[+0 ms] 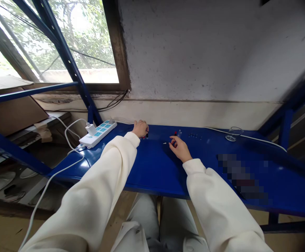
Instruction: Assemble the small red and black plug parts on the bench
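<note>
My left hand (141, 128) reaches down to the back of the blue table (152, 168), fingers bent and drawn together. Under its fingertips sit a small black piece (147, 135) and tiny red pieces (143, 138); whatever the fingers grip is hidden. My right hand (180, 148) hovers over the table with curved fingers slightly apart, and nothing shows between them. Just behind it are small clear tubes (179, 133) and a small red piece (175, 133). A tiny white pointed piece (164, 142) lies to the left of the right fingertips.
At the back left a white power strip (98, 134) has a plug and trailing cable. Several tiny clear pieces (195, 135) lie right of the tubes. Farther right are a clear round glass dish (231, 138) and a blurred dark object (241, 176). Blue frame posts flank the table.
</note>
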The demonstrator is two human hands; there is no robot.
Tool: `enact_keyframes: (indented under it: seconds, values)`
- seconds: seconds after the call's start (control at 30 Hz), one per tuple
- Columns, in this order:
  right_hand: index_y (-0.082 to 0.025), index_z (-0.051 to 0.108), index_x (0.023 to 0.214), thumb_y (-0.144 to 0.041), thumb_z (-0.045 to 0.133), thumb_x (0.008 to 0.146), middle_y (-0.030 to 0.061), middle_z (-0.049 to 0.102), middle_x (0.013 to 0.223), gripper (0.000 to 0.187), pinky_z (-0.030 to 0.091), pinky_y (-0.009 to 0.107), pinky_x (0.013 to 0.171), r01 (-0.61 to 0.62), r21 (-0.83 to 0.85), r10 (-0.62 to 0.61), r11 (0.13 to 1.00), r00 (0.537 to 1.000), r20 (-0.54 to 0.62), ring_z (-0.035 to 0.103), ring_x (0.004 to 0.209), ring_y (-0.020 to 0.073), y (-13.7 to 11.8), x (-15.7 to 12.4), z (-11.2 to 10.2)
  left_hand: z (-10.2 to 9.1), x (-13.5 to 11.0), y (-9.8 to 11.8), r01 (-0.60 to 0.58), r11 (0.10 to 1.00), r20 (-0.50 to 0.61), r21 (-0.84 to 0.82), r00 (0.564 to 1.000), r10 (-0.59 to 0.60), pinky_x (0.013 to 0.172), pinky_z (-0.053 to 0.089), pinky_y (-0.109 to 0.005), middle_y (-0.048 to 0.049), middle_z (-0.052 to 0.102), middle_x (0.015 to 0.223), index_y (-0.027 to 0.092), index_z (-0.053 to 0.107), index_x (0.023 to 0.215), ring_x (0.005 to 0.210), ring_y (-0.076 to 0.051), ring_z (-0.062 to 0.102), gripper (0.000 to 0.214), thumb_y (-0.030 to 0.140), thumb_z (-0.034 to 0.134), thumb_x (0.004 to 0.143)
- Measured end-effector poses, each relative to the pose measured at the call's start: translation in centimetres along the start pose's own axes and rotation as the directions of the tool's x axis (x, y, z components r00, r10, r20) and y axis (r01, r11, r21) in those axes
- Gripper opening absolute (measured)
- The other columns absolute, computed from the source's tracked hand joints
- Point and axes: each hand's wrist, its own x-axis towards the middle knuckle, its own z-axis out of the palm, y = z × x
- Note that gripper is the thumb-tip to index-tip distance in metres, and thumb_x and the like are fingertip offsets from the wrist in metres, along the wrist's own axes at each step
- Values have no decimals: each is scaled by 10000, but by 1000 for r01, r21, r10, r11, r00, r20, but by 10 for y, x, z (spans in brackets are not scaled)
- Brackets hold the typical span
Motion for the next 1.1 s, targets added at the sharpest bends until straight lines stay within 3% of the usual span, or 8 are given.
enact_keyframes:
  seconds: [1.1]
  values:
    - [-192,537,1051,-315,443,765,16,589,740,325,419,255,573,-7,-40,7,999,1000,-18,484,530,110,-3,1,-4,1,-1,-1,-2,1000,-7,-22,1000,2,895,226,-505,-87,578,941,181,643,720,992,-279,422,72,168,608,658]
